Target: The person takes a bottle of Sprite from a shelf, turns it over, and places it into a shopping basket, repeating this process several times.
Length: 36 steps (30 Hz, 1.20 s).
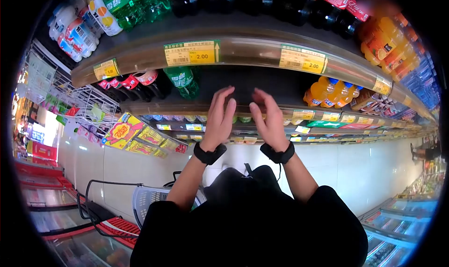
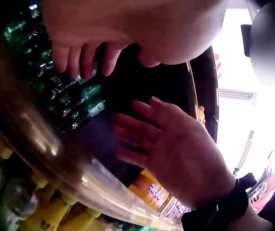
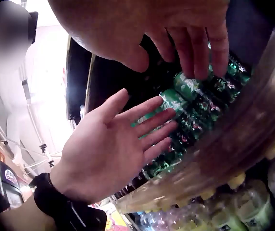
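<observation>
Side by side in front of a dark store shelf (image 1: 252,87), my left hand (image 1: 219,119) and right hand (image 1: 271,119) are raised with a gap between them. Both have extended fingers and hold nothing. In the left wrist view the right hand's palm (image 2: 181,154) faces the left hand. The left palm (image 3: 111,144) shows the same way in the right wrist view. Nearest the left hand is a green soda bottle (image 1: 182,82) at the shelf front; more green bottles (image 3: 185,110) line up behind. Orange soda bottles (image 1: 334,93) stand right of the right hand.
A curved shelf edge with yellow price tags (image 1: 192,54) runs above the hands, carrying green, cola and orange bottles (image 1: 386,42). Dark cola bottles (image 1: 135,84) stand at left. Lower shelves lie beneath. A grey basket (image 1: 145,204) is at lower left, near a wire rack (image 1: 86,98).
</observation>
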Available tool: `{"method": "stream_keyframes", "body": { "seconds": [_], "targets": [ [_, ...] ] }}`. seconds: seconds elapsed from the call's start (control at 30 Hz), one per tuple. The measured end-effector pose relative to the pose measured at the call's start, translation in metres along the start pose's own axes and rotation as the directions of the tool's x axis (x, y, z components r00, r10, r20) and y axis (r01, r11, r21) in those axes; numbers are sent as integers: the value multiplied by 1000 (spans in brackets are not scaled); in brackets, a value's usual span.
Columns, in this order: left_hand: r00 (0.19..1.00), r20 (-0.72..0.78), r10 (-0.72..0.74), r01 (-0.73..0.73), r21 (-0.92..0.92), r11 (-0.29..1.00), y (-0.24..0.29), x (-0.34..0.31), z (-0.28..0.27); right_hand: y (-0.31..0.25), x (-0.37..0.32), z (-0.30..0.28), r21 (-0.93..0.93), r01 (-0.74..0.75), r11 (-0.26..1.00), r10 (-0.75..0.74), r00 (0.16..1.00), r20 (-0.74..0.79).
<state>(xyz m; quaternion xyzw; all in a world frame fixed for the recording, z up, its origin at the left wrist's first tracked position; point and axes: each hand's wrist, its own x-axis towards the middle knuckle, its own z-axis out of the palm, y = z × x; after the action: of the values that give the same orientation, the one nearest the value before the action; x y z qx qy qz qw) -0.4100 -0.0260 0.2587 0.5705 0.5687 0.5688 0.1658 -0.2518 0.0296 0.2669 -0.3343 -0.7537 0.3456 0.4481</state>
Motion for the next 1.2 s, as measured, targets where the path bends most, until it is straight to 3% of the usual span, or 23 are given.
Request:
{"method": "stream_keyframes", "body": {
  "seconds": [0.13, 0.27, 0.37, 0.5, 0.57, 0.7, 0.77, 0.87, 0.9, 1.0, 1.1, 1.2],
  "targets": [
    [999, 10, -52, 53, -73, 996, -12, 32, 2, 5, 22, 4, -98, 4, 995, -8, 999, -43],
    [999, -7, -34, 33, -121, 992, -30, 60, 9, 21, 44, 15, -76, 42, 996, -44, 998, -35],
    [996, 23, -83, 84, -51, 995, -43, 81, 8, 20, 73, 17, 30, -23, 999, 22, 999, 42],
    [978, 95, -185, 191, -62, 980, -56, 96, 9, 68, 108, 29, -104, 134, 985, -131, 991, 38],
    [952, 170, -254, 266, -53, 963, -77, 103, 9, 85, 122, 34, -138, 155, 978, -141, 984, 108],
    [966, 12, -257, 257, -11, 966, -113, 105, 36, 146, 140, 60, -120, 223, 967, -201, 964, 172],
    [965, -71, -252, 253, 14, 967, -123, 108, 45, 145, 141, 67, -88, 225, 970, -211, 967, 146],
    [919, -73, -389, 395, 123, 910, -125, 108, 50, 141, 144, 71, -77, 247, 966, -236, 963, 128],
    [951, -96, -293, 299, 53, 953, -78, 103, 37, 140, 145, 71, -78, 254, 964, -243, 962, 127],
    [957, -83, -279, 283, 43, 958, -78, 101, 41, 142, 148, 68, -80, 270, 959, -260, 958, 122],
    [965, -58, -257, 263, 162, 951, -79, 99, 40, 143, 150, 60, -84, 287, 954, -276, 953, 123],
    [938, -67, -340, 345, 271, 898, -70, 100, 38, 141, 154, 51, -88, 301, 950, -290, 950, 113]
  ]
}}
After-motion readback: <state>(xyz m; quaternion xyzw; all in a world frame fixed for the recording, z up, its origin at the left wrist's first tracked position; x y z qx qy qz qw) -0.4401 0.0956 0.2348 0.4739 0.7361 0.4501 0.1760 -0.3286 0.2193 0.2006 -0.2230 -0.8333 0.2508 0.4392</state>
